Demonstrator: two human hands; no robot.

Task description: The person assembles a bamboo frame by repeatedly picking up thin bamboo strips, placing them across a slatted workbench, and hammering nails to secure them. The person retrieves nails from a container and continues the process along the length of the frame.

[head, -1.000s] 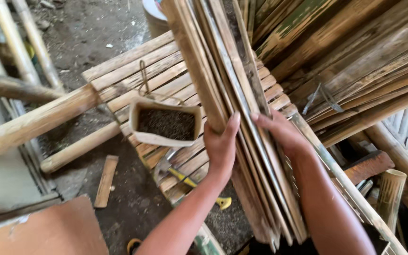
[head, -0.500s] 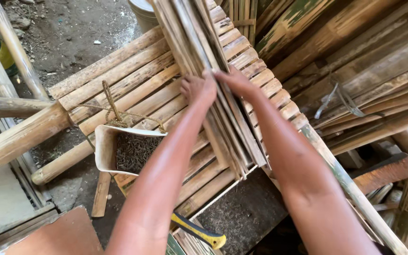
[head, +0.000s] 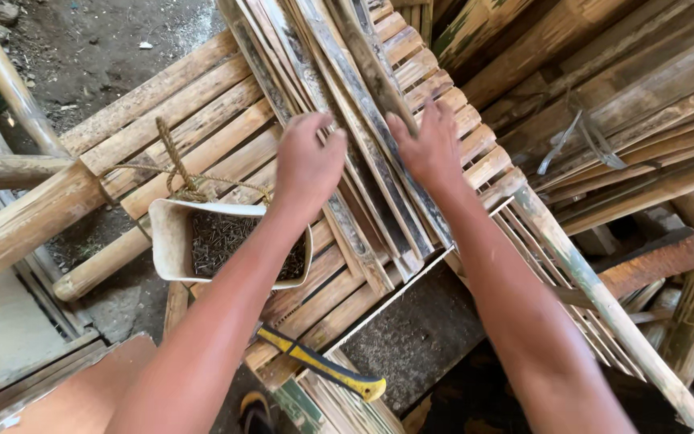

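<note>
Both arms reach out, left hand [head: 307, 165] and right hand [head: 430, 149] palm-down on bamboo slats [head: 347, 120].

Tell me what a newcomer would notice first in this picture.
Two bare hands, left hand and right hand, press on a bundle of bamboo slats at top centre, over a slatted bench. Left of the arms sits a tub of nails; below lies a hammer handle, yellow and black.
</note>
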